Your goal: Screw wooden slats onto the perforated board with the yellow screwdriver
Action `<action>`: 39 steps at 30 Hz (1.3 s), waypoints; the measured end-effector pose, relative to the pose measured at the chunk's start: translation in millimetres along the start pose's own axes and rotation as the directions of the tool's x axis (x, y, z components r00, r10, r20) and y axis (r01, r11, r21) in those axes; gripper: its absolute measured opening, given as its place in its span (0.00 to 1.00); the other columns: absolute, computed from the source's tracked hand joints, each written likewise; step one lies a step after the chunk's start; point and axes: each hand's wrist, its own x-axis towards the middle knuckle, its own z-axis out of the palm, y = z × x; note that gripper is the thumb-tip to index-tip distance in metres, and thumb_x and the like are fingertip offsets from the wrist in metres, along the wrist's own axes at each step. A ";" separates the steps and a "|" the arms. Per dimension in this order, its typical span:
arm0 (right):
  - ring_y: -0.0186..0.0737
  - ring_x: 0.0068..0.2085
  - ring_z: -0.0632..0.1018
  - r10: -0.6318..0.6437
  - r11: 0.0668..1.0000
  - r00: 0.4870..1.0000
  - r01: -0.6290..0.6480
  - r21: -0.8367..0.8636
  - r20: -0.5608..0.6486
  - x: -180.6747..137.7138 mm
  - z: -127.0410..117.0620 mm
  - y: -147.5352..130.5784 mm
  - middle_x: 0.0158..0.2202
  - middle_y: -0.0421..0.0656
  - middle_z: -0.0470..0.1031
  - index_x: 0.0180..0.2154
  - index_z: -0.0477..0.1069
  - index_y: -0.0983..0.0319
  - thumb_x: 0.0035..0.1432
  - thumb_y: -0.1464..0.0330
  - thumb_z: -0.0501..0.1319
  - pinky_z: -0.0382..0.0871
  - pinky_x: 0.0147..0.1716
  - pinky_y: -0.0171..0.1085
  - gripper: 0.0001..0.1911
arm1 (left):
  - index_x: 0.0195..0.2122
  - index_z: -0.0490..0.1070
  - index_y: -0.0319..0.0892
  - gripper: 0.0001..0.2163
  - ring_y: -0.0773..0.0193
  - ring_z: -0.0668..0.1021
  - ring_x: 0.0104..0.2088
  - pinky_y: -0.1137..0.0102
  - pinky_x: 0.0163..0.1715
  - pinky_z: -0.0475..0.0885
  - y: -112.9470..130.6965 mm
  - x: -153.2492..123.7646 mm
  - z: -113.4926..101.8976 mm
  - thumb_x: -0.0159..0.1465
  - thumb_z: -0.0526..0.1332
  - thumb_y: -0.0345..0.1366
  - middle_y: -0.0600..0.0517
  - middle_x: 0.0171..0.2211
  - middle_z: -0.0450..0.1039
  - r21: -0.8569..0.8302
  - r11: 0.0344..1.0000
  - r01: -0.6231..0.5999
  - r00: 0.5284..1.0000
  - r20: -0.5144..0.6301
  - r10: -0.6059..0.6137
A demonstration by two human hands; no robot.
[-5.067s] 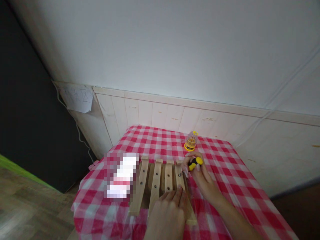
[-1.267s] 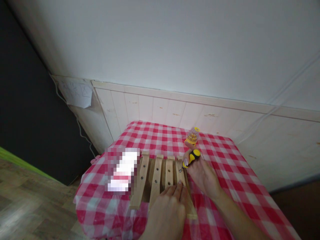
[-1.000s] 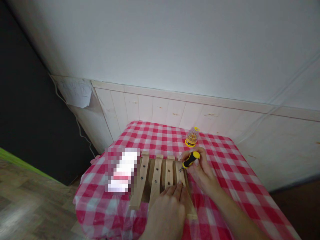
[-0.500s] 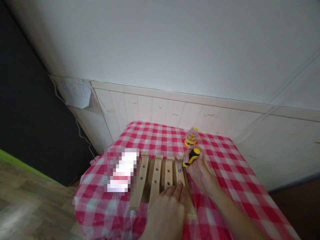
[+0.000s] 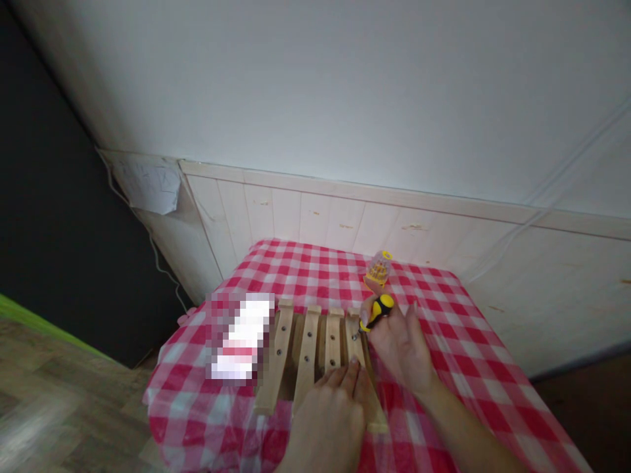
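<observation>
My right hand (image 5: 401, 351) has a yellow-and-black screwdriver (image 5: 381, 307) between thumb and fingers, with some of the other fingers lifted away from the handle. The screwdriver leans down to the left, its tip at a screw (image 5: 354, 337) in the rightmost of several pale wooden slats. My left hand (image 5: 328, 414) lies flat across the near part of the slatted wooden piece (image 5: 283, 345), fingers stretched forward, covering the lower ends of the middle slats. Dark screw heads show in pairs on the slats to the left.
A clear container with a yellow rim, holding yellow bits (image 5: 378, 268), stands behind my right hand. Left of the slats lies a pixelated bright object (image 5: 244, 338). Everything rests on a table with a red-and-white checked cloth (image 5: 296, 269), against a panelled wall (image 5: 320, 220).
The fingers of my right hand have loosened and spread, and the screwdriver handle has shifted slightly. My left hand and the wooden piece have kept their places.
</observation>
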 end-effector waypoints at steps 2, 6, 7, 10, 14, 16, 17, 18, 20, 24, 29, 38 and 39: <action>0.43 0.30 0.68 0.015 1.000 1.000 -0.015 0.006 -0.007 0.8 1.1 -0.7 0.30 0.39 0.69 0.42 0.74 0.53 0.64 0.43 0.62 0.70 0.32 0.42 0.22 | 0.63 0.74 0.29 0.21 0.49 0.82 0.59 0.64 0.57 0.80 -0.1 0.0 0.4 0.69 0.59 0.20 0.33 0.62 0.73 -0.001 1.000 0.008 1.000 0.006 -0.008; 0.43 0.33 0.71 -0.027 0.999 0.999 0.028 -0.042 0.022 1.0 -2.2 4.3 0.32 0.39 0.70 0.41 0.75 0.52 0.65 0.48 0.65 0.71 0.37 0.43 0.15 | 0.62 0.74 0.28 0.21 0.48 0.82 0.59 0.64 0.57 0.80 2.1 0.8 -2.1 0.68 0.60 0.21 0.32 0.63 0.72 -0.011 1.000 0.028 0.999 0.021 -0.028; 0.44 0.34 0.72 -0.037 0.998 0.999 0.039 -0.051 0.029 0.8 -3.7 6.3 0.34 0.40 0.71 0.42 0.75 0.51 0.65 0.49 0.65 0.72 0.39 0.44 0.15 | 0.63 0.74 0.27 0.21 0.48 0.82 0.59 0.63 0.57 0.80 2.8 1.1 -3.3 0.68 0.60 0.21 0.32 0.63 0.72 -0.015 0.999 0.028 0.999 0.024 -0.028; 0.45 0.39 0.76 -0.065 0.995 0.997 0.068 -0.071 0.043 0.1 -7.7 11.5 0.40 0.40 0.75 0.45 0.73 0.49 0.63 0.49 0.68 0.73 0.43 0.45 0.15 | 0.63 0.72 0.25 0.22 0.48 0.82 0.59 0.63 0.57 0.80 4.3 1.6 -6.2 0.68 0.60 0.21 0.31 0.63 0.71 -0.018 0.999 0.029 0.999 0.046 -0.028; 0.44 0.38 0.77 -0.087 0.993 0.994 0.092 -0.074 0.058 0.4 -7.5 11.7 0.37 0.39 0.77 0.46 0.71 0.47 0.64 0.51 0.68 0.74 0.42 0.44 0.13 | 0.63 0.73 0.25 0.22 0.48 0.82 0.59 0.64 0.57 0.79 3.6 0.8 -6.2 0.68 0.60 0.22 0.31 0.63 0.70 0.014 1.000 0.020 0.999 0.048 -0.021; 0.42 0.33 0.75 -0.090 0.994 0.993 0.094 -0.058 0.074 0.9 -4.2 8.5 0.32 0.37 0.75 0.45 0.71 0.47 0.64 0.52 0.68 0.74 0.38 0.42 0.13 | 0.63 0.73 0.26 0.22 0.49 0.82 0.59 0.65 0.57 0.79 2.9 0.1 -5.3 0.69 0.59 0.22 0.32 0.63 0.71 0.029 1.000 0.012 0.999 0.038 -0.013; 0.41 0.31 0.73 -0.092 0.994 0.993 0.096 -0.044 0.075 1.1 -2.2 6.4 0.30 0.36 0.74 0.45 0.71 0.48 0.64 0.51 0.69 0.73 0.36 0.41 0.14 | 0.64 0.72 0.25 0.22 0.49 0.82 0.59 0.65 0.57 0.79 2.6 -0.1 -5.0 0.69 0.59 0.22 0.32 0.63 0.71 0.032 0.999 0.009 0.999 0.040 -0.010; 0.41 0.29 0.72 -0.090 0.995 0.993 0.092 -0.028 0.071 1.2 -0.2 4.4 0.29 0.36 0.73 0.45 0.71 0.49 0.63 0.49 0.68 0.72 0.34 0.40 0.16 | 0.64 0.72 0.25 0.22 0.49 0.81 0.60 0.65 0.57 0.79 2.4 0.0 -4.8 0.69 0.59 0.23 0.31 0.64 0.70 0.033 0.999 0.007 0.999 0.044 -0.009; 0.41 0.28 0.70 -0.066 0.998 0.997 0.066 0.009 0.051 1.1 3.0 0.9 0.29 0.38 0.72 0.45 0.73 0.51 0.62 0.43 0.65 0.71 0.31 0.40 0.21 | 0.64 0.71 0.25 0.22 0.49 0.81 0.60 0.65 0.58 0.79 2.2 0.6 -5.3 0.69 0.59 0.23 0.32 0.64 0.70 0.034 0.999 0.006 0.999 0.053 -0.007; 0.41 0.29 0.69 -0.015 1.000 0.999 0.015 0.020 0.037 1.0 2.8 1.6 0.29 0.39 0.71 0.43 0.76 0.53 0.66 0.46 0.63 0.71 0.32 0.41 0.19 | 0.64 0.72 0.27 0.21 0.48 0.81 0.60 0.65 0.58 0.79 3.2 2.4 -8.0 0.70 0.60 0.23 0.32 0.63 0.71 0.031 0.999 0.012 0.998 0.063 -0.014; 0.42 0.37 0.74 -0.114 0.990 0.993 0.117 -0.081 0.045 -0.1 -6.9 12.4 0.39 0.41 0.75 0.43 0.76 0.51 0.64 0.49 0.67 0.73 0.42 0.42 0.14 | 0.64 0.72 0.27 0.22 0.47 0.81 0.60 0.63 0.57 0.80 5.2 1.5 -9.7 0.69 0.61 0.22 0.32 0.63 0.71 -0.001 0.999 0.034 0.997 0.064 -0.033; 0.40 0.32 0.72 -0.092 0.986 0.991 0.105 -0.130 0.101 -4.1 -9.1 7.8 0.32 0.35 0.73 0.46 0.69 0.48 0.66 0.53 0.68 0.69 0.36 0.39 0.13 | 0.61 0.76 0.30 0.20 0.48 0.82 0.58 0.66 0.54 0.81 4.1 1.9 -9.8 0.69 0.61 0.22 0.33 0.62 0.72 0.086 0.996 -0.011 0.999 0.054 0.006; 0.39 0.31 0.70 -0.101 0.988 0.991 0.110 -0.106 0.091 -3.9 -6.7 6.8 0.30 0.35 0.72 0.45 0.69 0.49 0.65 0.53 0.68 0.67 0.34 0.38 0.14 | 0.62 0.75 0.30 0.20 0.48 0.82 0.58 0.66 0.54 0.81 4.4 1.7 -10.3 0.69 0.61 0.22 0.33 0.63 0.72 0.084 0.996 -0.010 0.998 0.058 0.005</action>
